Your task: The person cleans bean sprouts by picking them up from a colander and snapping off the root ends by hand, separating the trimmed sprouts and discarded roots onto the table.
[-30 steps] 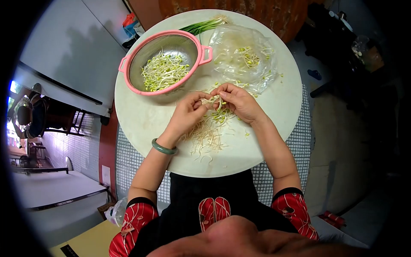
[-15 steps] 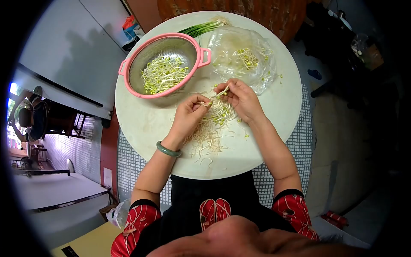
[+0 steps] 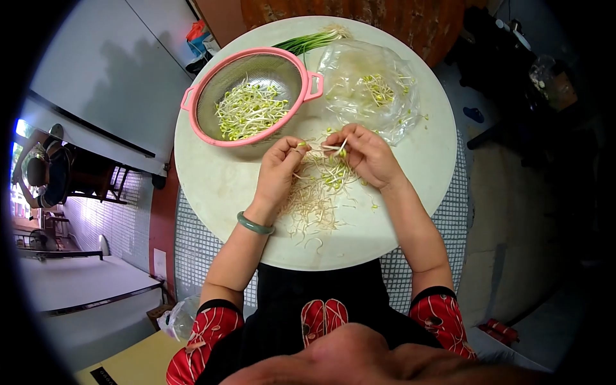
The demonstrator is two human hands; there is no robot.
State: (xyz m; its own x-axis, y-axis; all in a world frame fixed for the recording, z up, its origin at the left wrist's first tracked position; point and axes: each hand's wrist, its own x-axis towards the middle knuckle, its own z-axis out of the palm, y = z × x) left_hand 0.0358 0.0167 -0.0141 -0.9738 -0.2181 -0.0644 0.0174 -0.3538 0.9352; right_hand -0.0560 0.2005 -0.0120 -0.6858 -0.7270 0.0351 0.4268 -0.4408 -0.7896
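Both hands are raised over a round white table (image 3: pixel 212 199). My left hand (image 3: pixel 280 168), with a green bangle at its wrist, pinches a bean sprout (image 3: pixel 301 145) by its yellow-green head. Between thumb and fingers, my right hand (image 3: pixel 369 157) is closed on bean sprouts (image 3: pixel 342 147) with white stems. Beneath the hands lie loose bean sprouts (image 3: pixel 335 174). Nearer my body spreads a heap of thin, pale root ends (image 3: pixel 311 208). A pink-rimmed colander (image 3: pixel 203 130) stands beyond my left hand, with a mound of bean sprouts (image 3: pixel 250 109) inside.
A clear plastic bag (image 3: pixel 350 70) with more sprouts lies beyond my right hand. Spring onions (image 3: pixel 305 43) rest at the table's far edge, behind the colander. Another person (image 3: pixel 45 170) is at far left, away from the table. Tiled floor (image 3: pixel 457 224) surrounds the table.
My left hand has risen slightly and moved away from my body. The sprouts in my right hand have turned, with a white stem now pointing up. The whole view has shifted slightly.
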